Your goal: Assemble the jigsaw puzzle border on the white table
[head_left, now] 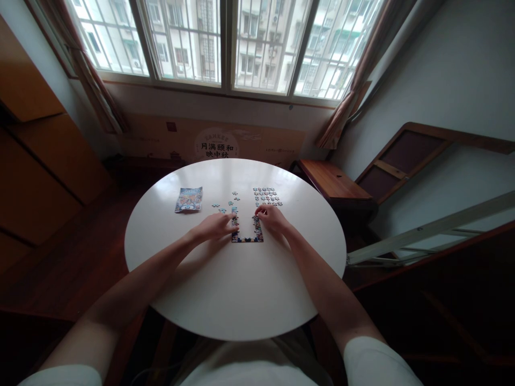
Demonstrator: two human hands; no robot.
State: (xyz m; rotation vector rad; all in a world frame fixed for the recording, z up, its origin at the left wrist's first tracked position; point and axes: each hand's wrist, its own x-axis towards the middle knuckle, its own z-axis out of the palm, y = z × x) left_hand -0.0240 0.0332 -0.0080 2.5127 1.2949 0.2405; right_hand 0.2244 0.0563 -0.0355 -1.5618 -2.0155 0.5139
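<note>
A partly joined jigsaw puzzle [248, 240] lies on the white round table [237, 295], forming a U with two sides and a bottom edge. My left hand [217, 225] rests at its left side, fingers stretched out and touching the pieces. At the top of the right side is my right hand [271, 217], its thumb and fingertips pinched together on what looks like a puzzle piece, mostly hidden by the fingers. Just beyond this hand, loose puzzle pieces [265, 195] lie in rows. Several more scattered pieces [230, 203] lie beyond my left hand.
A colourful picture sheet [189, 199] lies at the table's left. A wooden bench [333, 179] stands behind the table on the right, near a metal-framed ladder-like object [426, 236]. Barred windows [225, 48] and a printed cardboard panel [217, 136] are at the back.
</note>
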